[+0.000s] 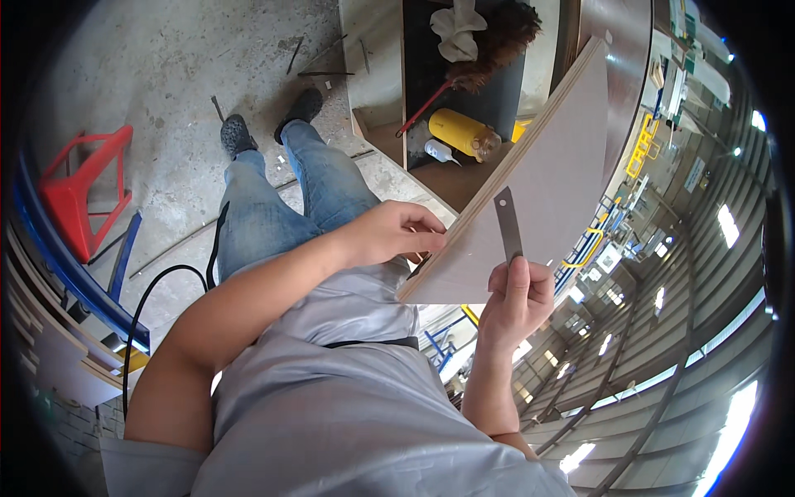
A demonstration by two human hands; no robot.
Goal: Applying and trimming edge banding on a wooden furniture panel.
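Observation:
A pale, smooth-faced plywood board (551, 178) stands tilted in front of me, its layered edge turned toward my left side. My left hand (402, 232) is closed at the near lower part of that edge, with curled fingers touching it. A small dark patch shows on the edge just below those fingertips; what it is I cannot tell. In my right hand (520, 302), pinched between thumb and fingers, is a flat grey metal strip (506, 217) with a round hole near its far end. The strip lies over or close against the board's face.
Beyond the board, an open cabinet (377, 99) holds a yellow bottle (460, 132), a small white bottle (439, 151) and a feather duster (497, 50). A red plastic stool (79, 199) is at the left. A black cable (137, 311) loops beside my left arm. Scraps litter the concrete floor.

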